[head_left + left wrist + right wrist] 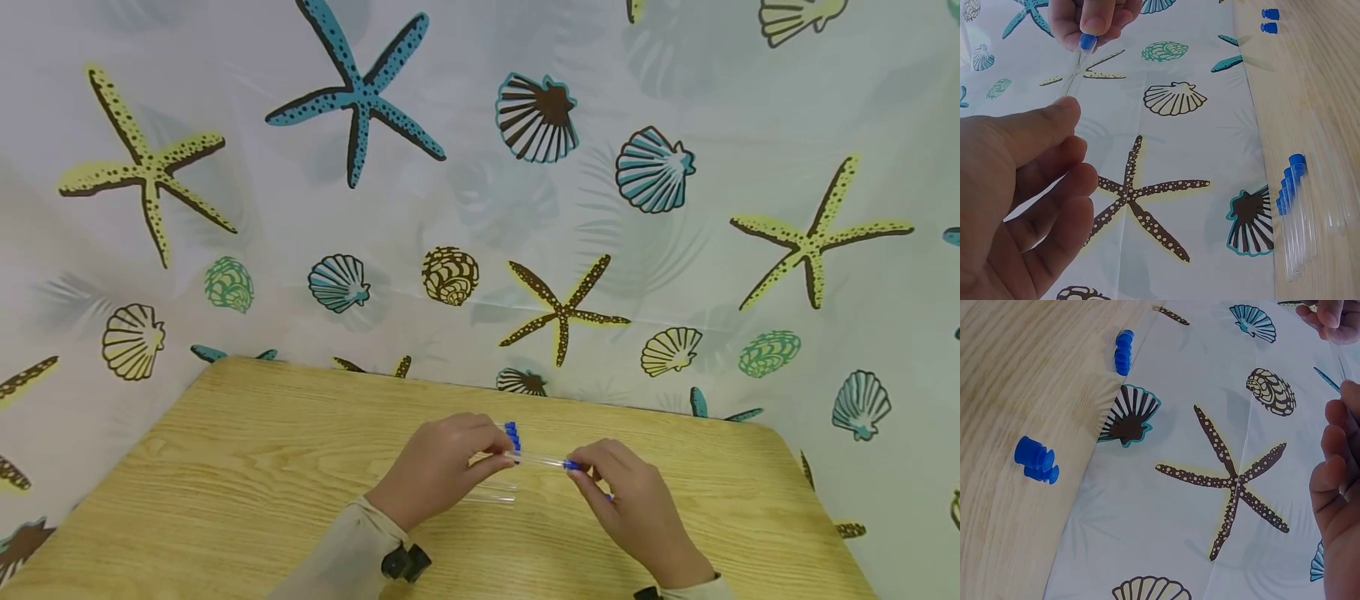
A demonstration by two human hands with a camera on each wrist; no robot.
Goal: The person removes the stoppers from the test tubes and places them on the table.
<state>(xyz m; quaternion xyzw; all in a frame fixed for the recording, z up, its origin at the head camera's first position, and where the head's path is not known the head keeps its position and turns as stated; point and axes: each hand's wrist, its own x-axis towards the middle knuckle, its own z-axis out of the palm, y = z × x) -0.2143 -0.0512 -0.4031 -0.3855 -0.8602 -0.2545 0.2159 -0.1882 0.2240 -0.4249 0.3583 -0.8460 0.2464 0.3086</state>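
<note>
Both hands hold one thin transparent test tube level above the table. My left hand pinches its left end between thumb and index finger; in the left wrist view the other fingers curl loosely. At the tube's right end, my right hand pinches a blue cap with thumb and fingertips. The cap sits on the tube's mouth; how deep it is cannot be seen. Behind the left hand, a row of capped tubes lies on the table, and uncapped tubes lie nearer me.
Two loose blue caps lie on the wooden table, mostly hidden behind the right hand in the head view. A white curtain printed with starfish and shells hangs behind the table's far edge and at its sides.
</note>
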